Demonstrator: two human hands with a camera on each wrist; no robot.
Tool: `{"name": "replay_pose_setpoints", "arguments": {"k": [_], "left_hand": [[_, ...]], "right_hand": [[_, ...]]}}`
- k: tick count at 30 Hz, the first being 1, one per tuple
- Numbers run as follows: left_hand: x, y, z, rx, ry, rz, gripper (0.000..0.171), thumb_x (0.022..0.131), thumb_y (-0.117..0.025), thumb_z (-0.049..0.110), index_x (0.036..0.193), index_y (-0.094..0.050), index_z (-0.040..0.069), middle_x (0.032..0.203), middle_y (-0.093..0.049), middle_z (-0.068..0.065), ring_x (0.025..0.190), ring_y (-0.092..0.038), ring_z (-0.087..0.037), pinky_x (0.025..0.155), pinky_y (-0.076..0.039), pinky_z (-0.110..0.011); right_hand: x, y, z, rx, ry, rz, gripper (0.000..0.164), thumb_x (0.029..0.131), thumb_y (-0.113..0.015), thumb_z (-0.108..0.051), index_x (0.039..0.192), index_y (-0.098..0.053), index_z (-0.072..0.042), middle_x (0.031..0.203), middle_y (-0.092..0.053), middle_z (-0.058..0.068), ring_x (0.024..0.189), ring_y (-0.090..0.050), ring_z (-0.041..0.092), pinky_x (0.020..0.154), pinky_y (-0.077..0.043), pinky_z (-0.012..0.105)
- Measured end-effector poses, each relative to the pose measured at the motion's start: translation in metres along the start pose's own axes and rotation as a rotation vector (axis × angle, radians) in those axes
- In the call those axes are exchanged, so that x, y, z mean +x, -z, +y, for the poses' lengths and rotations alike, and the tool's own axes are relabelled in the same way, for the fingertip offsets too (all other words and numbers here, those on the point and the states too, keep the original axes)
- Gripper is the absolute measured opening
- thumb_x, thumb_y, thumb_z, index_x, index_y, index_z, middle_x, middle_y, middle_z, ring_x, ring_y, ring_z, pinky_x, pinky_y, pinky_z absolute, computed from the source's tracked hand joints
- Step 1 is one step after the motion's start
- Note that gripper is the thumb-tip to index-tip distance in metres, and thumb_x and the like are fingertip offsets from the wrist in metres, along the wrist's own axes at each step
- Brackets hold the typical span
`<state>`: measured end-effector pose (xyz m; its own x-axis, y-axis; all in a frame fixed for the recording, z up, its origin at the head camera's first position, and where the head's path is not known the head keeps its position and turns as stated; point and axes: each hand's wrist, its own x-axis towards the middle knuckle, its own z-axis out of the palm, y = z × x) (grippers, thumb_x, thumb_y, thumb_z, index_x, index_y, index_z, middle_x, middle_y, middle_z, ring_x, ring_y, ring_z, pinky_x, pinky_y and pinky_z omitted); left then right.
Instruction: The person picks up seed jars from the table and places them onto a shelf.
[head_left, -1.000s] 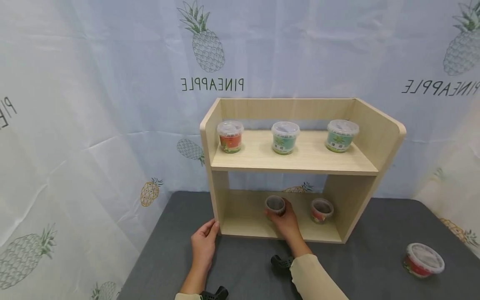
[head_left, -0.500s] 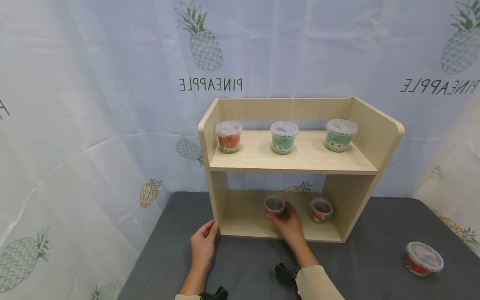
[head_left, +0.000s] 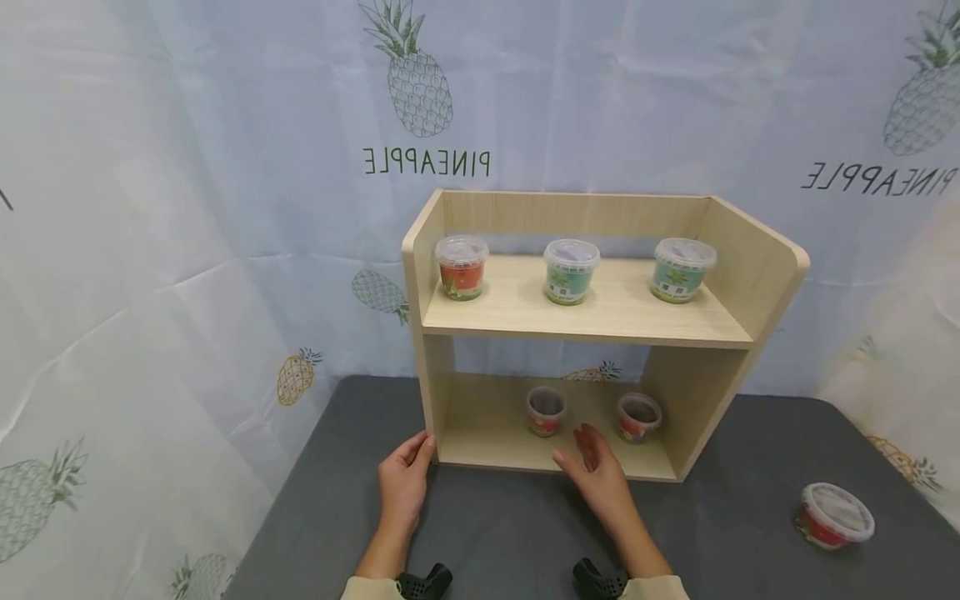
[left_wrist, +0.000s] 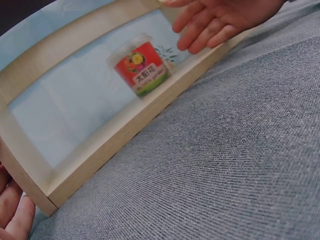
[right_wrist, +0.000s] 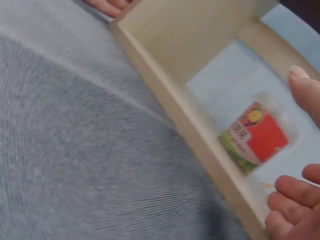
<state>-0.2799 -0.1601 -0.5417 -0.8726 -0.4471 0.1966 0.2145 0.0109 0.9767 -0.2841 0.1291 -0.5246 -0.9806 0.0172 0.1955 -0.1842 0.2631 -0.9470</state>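
Observation:
In the head view, a red-labelled plastic cup with a clear lid stands on the lower board of a pale wooden two-tier shelf. My right hand is just in front and to the right of it, fingers spread and thumb apart, holding nothing. The right wrist view shows the cup upright beyond the thumb and fingers. At the shelf's lower left front corner, my left hand touches the side panel from outside. Its fingers lie against that panel in the left wrist view.
Another red cup stands at the lower board's right. On the upper board are a red cup and two green cups, one in the middle and one at right. A red-labelled tub sits on the grey tabletop.
My right hand has let go of the middle cup on the lower board and drawn back toward the front, fingers opening. The cup stays standing there. The left hand keeps its place at the corner.

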Motion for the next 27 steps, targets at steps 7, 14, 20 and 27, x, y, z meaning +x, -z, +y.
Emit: {"name": "replay_pose_setpoints", "arguments": {"k": [7, 14, 20, 27], "left_hand": [[-0.001, 0.000, -0.002, 0.005, -0.007, -0.014, 0.035, 0.092, -0.072, 0.022, 0.117, -0.070, -0.002, 0.112, -0.071, -0.019, 0.091, -0.066, 0.001, 0.078, -0.051, -0.013], [0.001, -0.002, 0.001, 0.021, -0.023, -0.007, 0.035, 0.092, -0.071, 0.022, 0.116, -0.070, -0.003, 0.110, -0.072, -0.020, 0.089, -0.066, 0.001, 0.076, -0.051, -0.013], [0.002, -0.004, 0.002, 0.034, -0.073, 0.006, 0.034, 0.092, -0.072, 0.020, 0.115, -0.070, -0.005, 0.108, -0.072, -0.022, 0.088, -0.065, 0.002, 0.075, -0.051, -0.012], [0.002, -0.006, 0.000, 0.050, -0.184, 0.000, 0.030, 0.089, -0.074, 0.014, 0.113, -0.071, -0.004, 0.107, -0.072, -0.021, 0.094, -0.068, -0.004, 0.075, -0.052, -0.011]], "right_hand": [[-0.007, 0.017, -0.025, -0.103, 0.121, 0.034, 0.066, 0.089, -0.075, -0.024, 0.145, -0.044, -0.004, 0.140, -0.053, 0.022, 0.131, -0.050, 0.036, 0.108, -0.039, 0.050], [-0.023, 0.040, -0.081, -0.091, 0.446, 0.147, 0.059, 0.085, -0.075, -0.001, 0.139, -0.053, -0.008, 0.130, -0.061, 0.013, 0.115, -0.061, 0.015, 0.095, -0.049, 0.022], [-0.037, 0.070, -0.120, 0.149, 0.844, 0.276, 0.050, 0.076, -0.072, 0.019, 0.124, -0.055, 0.019, 0.117, -0.068, 0.019, 0.103, -0.068, 0.014, 0.087, -0.053, 0.020], [-0.054, 0.111, -0.146, 0.511, 0.982, 0.735, 0.036, 0.076, -0.078, 0.007, 0.101, -0.060, 0.026, 0.091, -0.074, 0.019, 0.077, -0.071, 0.019, 0.077, -0.054, 0.021]]}}
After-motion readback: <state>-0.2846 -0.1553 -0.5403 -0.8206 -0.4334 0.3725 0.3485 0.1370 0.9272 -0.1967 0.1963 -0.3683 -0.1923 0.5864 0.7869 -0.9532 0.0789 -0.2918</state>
